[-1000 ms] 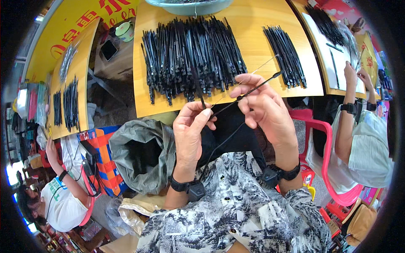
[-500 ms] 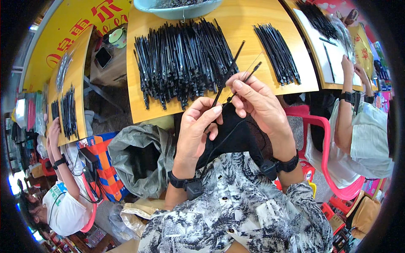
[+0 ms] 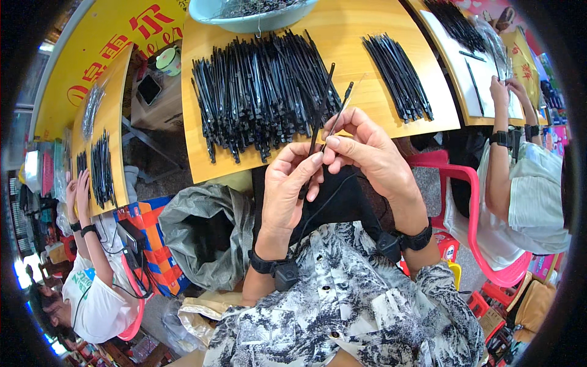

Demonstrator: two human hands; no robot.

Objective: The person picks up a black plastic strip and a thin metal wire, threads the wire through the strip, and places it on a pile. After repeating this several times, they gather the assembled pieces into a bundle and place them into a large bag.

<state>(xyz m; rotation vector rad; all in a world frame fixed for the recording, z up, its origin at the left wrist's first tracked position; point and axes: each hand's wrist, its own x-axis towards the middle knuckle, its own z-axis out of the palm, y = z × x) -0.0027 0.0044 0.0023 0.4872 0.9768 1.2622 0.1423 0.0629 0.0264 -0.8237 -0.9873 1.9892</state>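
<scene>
crowded workshop around a yellow wooden surface.

spread across it: a broad heap of black rods in the middle, a smaller bundle of black rods well to the right, a pale blue bowl of small dark parts at the far edge. below the near edge, a grey plastic bag gaping open beside an orange-and-blue box. at right, a pink plastic chair and a co-worker in a pale green shirt; at left, another co-worker in a white shirt by a second surface with more rods.
</scene>
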